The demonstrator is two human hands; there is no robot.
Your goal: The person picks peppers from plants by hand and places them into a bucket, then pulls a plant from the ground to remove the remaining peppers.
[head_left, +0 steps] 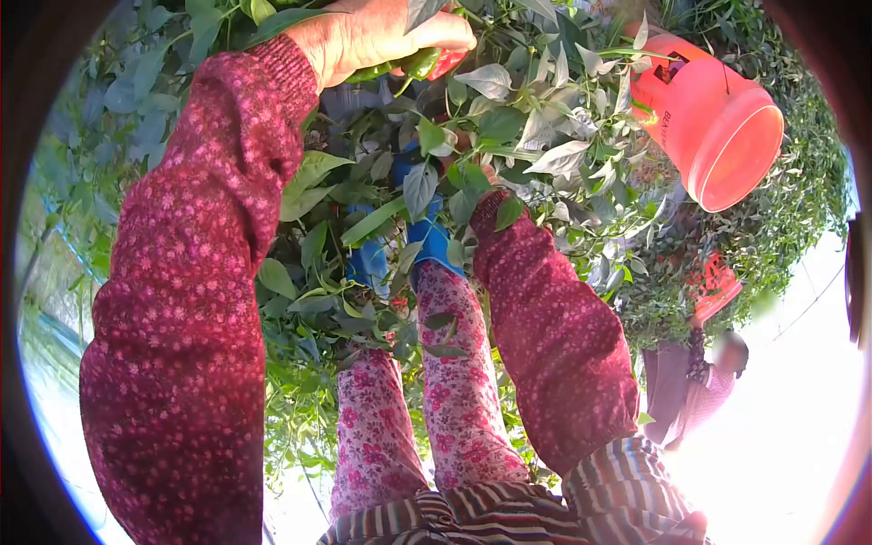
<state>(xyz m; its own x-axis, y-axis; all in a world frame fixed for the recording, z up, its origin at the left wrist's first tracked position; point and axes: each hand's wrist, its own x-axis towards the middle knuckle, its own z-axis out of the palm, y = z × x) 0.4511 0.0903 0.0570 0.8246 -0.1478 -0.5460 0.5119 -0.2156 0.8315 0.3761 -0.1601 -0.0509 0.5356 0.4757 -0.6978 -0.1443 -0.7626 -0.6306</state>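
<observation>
My left hand (pixel 386 41) reaches in at the top of the view, its fingers closed around several peppers. A green pepper (pixel 421 64) and a red pepper (pixel 447 63) show beneath the fingers, with another green pepper (pixel 371 72) beside them. Leaves hide part of that hand. My right hand (pixel 488 173) is mostly covered by pepper plant leaves (pixel 490 127), below and to the right of the left one. Only bits of skin show past its cuff, so its fingers and anything in them are hidden.
Blue boots (pixel 434 238) stand among the foliage between my arms. A red bucket (pixel 736 145) is at the upper right, beside dense plants. Farther off at the right, a person (pixel 704 391) appears near a red crate (pixel 716 286). Bright light fills the lower right.
</observation>
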